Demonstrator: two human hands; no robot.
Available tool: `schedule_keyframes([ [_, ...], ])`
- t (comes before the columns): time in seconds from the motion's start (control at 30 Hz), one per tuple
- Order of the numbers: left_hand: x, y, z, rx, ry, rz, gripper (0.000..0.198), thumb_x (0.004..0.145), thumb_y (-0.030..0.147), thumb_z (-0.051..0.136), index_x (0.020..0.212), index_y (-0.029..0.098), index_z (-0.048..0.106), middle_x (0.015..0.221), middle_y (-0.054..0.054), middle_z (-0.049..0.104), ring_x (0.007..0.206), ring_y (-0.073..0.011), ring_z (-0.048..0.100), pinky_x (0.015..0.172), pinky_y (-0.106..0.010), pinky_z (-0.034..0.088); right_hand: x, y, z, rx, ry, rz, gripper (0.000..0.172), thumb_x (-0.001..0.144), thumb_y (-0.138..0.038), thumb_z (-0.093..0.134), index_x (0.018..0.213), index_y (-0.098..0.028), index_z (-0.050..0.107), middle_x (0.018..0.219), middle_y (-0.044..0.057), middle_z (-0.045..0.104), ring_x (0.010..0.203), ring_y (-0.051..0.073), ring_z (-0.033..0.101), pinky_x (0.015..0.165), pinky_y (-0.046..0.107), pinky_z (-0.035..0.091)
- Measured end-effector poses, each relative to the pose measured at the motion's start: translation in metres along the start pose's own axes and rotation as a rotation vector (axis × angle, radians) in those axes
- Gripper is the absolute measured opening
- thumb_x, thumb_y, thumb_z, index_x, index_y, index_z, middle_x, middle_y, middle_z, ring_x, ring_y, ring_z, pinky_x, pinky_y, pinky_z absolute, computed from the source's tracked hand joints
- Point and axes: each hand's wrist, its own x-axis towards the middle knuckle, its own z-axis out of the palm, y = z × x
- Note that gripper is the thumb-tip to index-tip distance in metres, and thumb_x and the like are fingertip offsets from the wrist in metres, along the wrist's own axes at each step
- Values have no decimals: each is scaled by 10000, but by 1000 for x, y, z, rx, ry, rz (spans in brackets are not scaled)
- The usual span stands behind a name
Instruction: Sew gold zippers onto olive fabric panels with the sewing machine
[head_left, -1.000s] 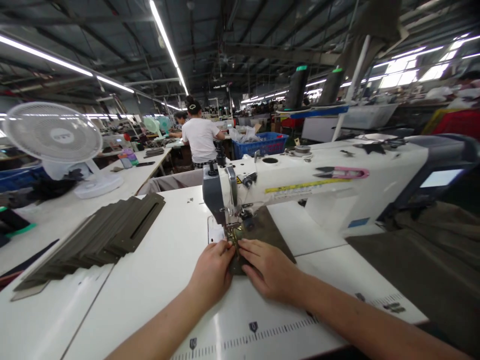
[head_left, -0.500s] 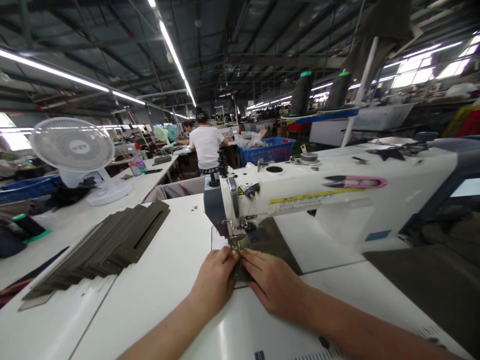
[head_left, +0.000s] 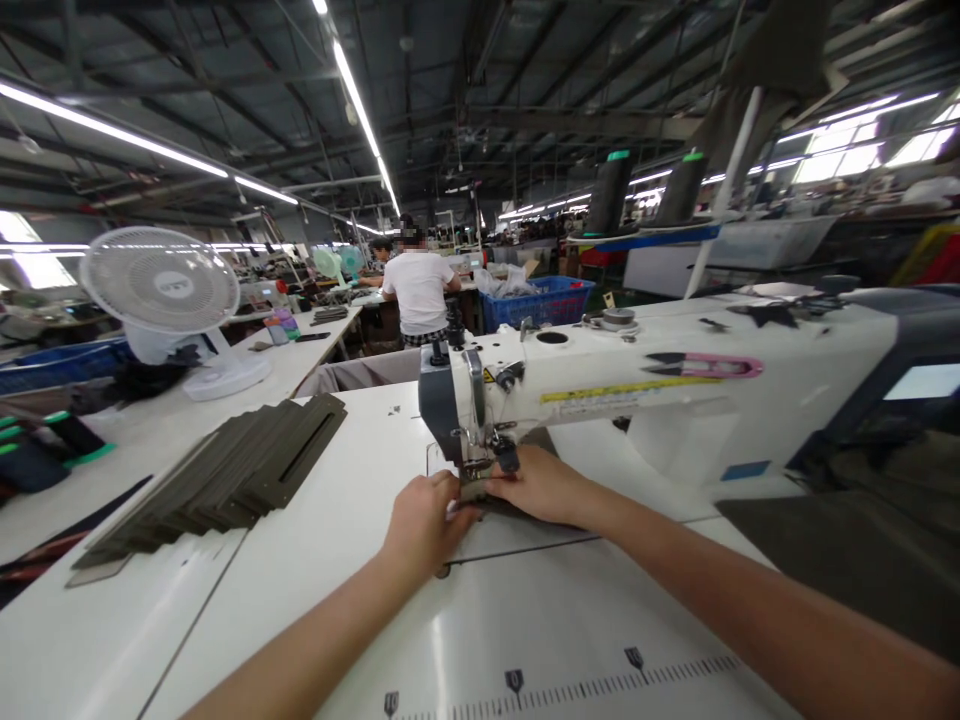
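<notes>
A dark olive fabric piece (head_left: 559, 523) lies under the needle area of a white sewing machine (head_left: 615, 385). My left hand (head_left: 424, 522) is left of the presser foot (head_left: 472, 470), thumb and fingers closed on the near edge of the piece. On the right, my right hand (head_left: 546, 487) reaches under the machine head, its fingers closed at the fabric close to the foot. It covers much of the piece, and its fingertips are partly hidden.
A fanned stack of olive fabric pieces (head_left: 225, 475) lies at left. Pink-handled thread snips (head_left: 705, 365) rest on the machine arm. Beyond are a white fan (head_left: 161, 285), thread cones (head_left: 71, 435), a blue basket (head_left: 536, 303) and a person in white (head_left: 418, 290).
My right hand has moved forward, under the machine head. My left hand has shifted slightly left. The fabric piece has turned and moved, and the view has tilted a little.
</notes>
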Motion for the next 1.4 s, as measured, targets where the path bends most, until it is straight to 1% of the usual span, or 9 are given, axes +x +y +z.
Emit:
schedule_keyframes([
  [0.17, -10, 10, 4, 78, 0, 164, 134, 817, 122, 450, 746, 157, 559, 692, -46, 590, 580, -185, 555, 569, -312, 453, -31, -11, 35, -104, 76, -103, 193, 778, -106, 506, 839, -119, 689, 879, 112, 690, 820, 238, 637, 740, 340, 499],
  [0.27, -14, 12, 4, 178, 0, 271, 168, 804, 52, 410, 762, 139, 548, 687, -52, 578, 552, -182, 540, 542, -315, 451, -46, -7, 62, -243, 349, -287, 272, 772, -37, 461, 966, -26, 652, 1017, 185, 645, 938, 257, 614, 813, 349, 506],
  [0.37, -11, 9, 6, 209, 12, 310, 182, 826, 57, 390, 757, 140, 536, 671, -47, 560, 537, -176, 531, 524, -310, 447, -45, -1, 74, -279, 448, -356, 268, 781, -25, 440, 942, -13, 655, 966, 177, 663, 893, 244, 633, 792, 325, 525],
  [0.6, -1, 2, 10, 187, 43, 318, 225, 861, 72, 334, 801, 136, 540, 676, -55, 548, 539, -168, 525, 533, -305, 455, -31, 8, 73, -253, 433, -345, 284, 781, -22, 432, 964, -35, 648, 1000, 174, 653, 913, 230, 627, 822, 321, 521],
  [0.83, 6, -10, 19, 148, 47, 247, 171, 824, 69, 428, 773, 148, 571, 694, -54, 609, 570, -175, 566, 558, -308, 489, -19, 9, 66, -255, 434, -317, 238, 752, -30, 499, 935, -29, 650, 945, 151, 671, 797, 218, 643, 787, 303, 532],
  [1.0, -7, -13, 20, -36, 135, 219, 159, 848, 131, 436, 922, 154, 574, 986, -97, 660, 901, -227, 625, 700, -345, 518, -24, 12, 68, -185, 489, -322, 224, 797, -66, 487, 954, -51, 645, 975, 134, 669, 891, 215, 631, 824, 312, 518],
  [1.07, -11, -12, 20, -42, 135, 244, 193, 863, 126, 399, 936, 152, 576, 1006, -104, 661, 956, -234, 614, 699, -350, 519, -26, 15, 70, -191, 529, -365, 242, 818, -43, 437, 926, -56, 654, 961, 136, 673, 888, 205, 635, 819, 302, 520],
  [1.23, -7, -12, 19, -8, 74, 298, 231, 865, 100, 365, 914, 143, 586, 967, -120, 667, 898, -218, 636, 686, -342, 523, -21, 17, 67, -197, 515, -375, 289, 836, -21, 371, 884, -63, 654, 928, 143, 677, 800, 186, 651, 773, 282, 534],
  [1.4, 2, -14, 20, 62, 78, 325, 248, 885, 103, 342, 871, 136, 587, 912, -119, 669, 881, -213, 639, 654, -322, 519, -16, 18, 61, -163, 422, -366, 278, 831, -10, 373, 870, -87, 637, 929, 138, 673, 779, 194, 650, 716, 297, 545],
])
